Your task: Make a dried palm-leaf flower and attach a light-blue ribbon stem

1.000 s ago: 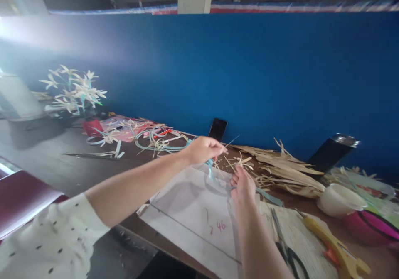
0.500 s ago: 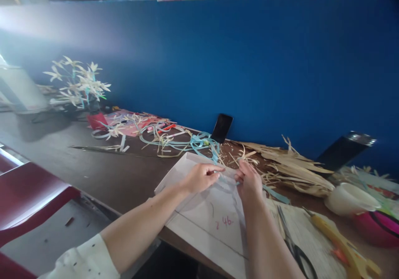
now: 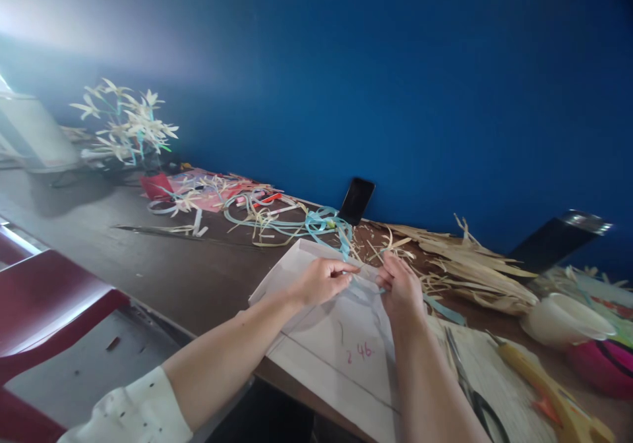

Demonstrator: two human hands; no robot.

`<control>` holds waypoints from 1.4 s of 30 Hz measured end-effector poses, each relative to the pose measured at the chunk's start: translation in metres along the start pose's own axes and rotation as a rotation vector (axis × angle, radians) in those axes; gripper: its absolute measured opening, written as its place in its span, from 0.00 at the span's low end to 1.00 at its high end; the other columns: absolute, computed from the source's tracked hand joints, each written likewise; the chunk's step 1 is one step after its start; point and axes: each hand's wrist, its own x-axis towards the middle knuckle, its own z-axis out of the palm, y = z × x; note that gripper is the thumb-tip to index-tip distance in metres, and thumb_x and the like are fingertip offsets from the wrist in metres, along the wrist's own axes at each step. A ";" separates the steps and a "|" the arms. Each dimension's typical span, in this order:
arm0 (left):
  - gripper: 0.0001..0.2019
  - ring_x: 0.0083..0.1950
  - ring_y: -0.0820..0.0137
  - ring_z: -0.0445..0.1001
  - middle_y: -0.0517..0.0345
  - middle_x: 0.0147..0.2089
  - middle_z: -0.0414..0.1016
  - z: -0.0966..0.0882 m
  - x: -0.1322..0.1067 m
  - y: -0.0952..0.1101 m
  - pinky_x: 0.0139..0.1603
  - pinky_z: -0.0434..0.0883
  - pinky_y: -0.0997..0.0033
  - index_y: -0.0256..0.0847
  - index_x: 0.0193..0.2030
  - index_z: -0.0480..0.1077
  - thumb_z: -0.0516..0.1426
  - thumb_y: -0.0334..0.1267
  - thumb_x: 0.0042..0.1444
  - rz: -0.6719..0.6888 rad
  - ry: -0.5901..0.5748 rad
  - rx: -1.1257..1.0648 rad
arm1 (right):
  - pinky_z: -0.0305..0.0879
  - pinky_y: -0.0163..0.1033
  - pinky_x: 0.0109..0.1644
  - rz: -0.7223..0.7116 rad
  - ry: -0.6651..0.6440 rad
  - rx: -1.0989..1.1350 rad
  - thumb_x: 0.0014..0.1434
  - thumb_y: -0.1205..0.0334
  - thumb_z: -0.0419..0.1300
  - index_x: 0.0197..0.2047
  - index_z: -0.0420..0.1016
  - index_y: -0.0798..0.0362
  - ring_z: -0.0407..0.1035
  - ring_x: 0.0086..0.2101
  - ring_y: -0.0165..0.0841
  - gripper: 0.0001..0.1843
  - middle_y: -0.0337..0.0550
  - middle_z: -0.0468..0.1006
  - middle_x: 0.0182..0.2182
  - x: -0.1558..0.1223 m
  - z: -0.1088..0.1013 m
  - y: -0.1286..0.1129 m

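My left hand is over a white paper tray, thumb and forefinger pinched together. A thin light blue strip runs between its fingertips and my right hand. My right hand is closed, fingers curled, just to the right. At its fingertips shows a pale straw flower with thin pointed petals; its stem is hidden by the fingers. Beneath both hands lies white paper with a ruled line and red handwritten figures.
Coiled light blue ribbon, a phone and dried leaves lie behind. To the right are scissors, a yellow glue gun, a white cup and a black flask. Potted straw flowers stand left.
The view has shifted slightly, so things sit a little further right. Both hands keep nearly the same pose over the tray.
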 end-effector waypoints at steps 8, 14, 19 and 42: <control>0.19 0.23 0.78 0.53 0.63 0.20 0.58 -0.001 -0.001 0.000 0.23 0.52 0.77 0.39 0.49 0.73 0.52 0.41 0.54 -0.019 -0.022 -0.016 | 0.38 0.27 0.15 0.019 0.021 0.008 0.41 0.60 0.69 0.24 0.62 0.54 0.39 0.16 0.18 0.18 0.24 0.48 0.16 0.000 0.002 -0.003; 0.19 0.21 0.79 0.52 0.64 0.19 0.58 -0.002 0.000 -0.002 0.23 0.51 0.77 0.37 0.50 0.72 0.52 0.40 0.54 -0.030 -0.027 -0.034 | 0.39 0.27 0.15 0.020 0.029 0.010 0.42 0.60 0.69 0.25 0.64 0.55 0.40 0.16 0.19 0.16 0.25 0.48 0.15 0.001 0.001 -0.003; 0.19 0.21 0.79 0.53 0.64 0.19 0.58 -0.003 -0.002 -0.003 0.22 0.51 0.77 0.36 0.50 0.72 0.52 0.42 0.54 -0.034 -0.056 -0.070 | 0.39 0.27 0.14 -0.002 0.066 -0.004 0.41 0.59 0.69 0.23 0.64 0.54 0.41 0.15 0.18 0.17 0.25 0.48 0.15 0.002 0.001 -0.003; 0.19 0.20 0.79 0.55 0.64 0.19 0.59 -0.007 -0.005 -0.007 0.22 0.53 0.77 0.38 0.50 0.72 0.52 0.42 0.55 -0.042 -0.074 -0.103 | 0.39 0.27 0.14 0.036 0.029 0.062 0.43 0.61 0.68 0.22 0.57 0.53 0.39 0.15 0.18 0.20 0.25 0.46 0.16 0.000 0.001 -0.008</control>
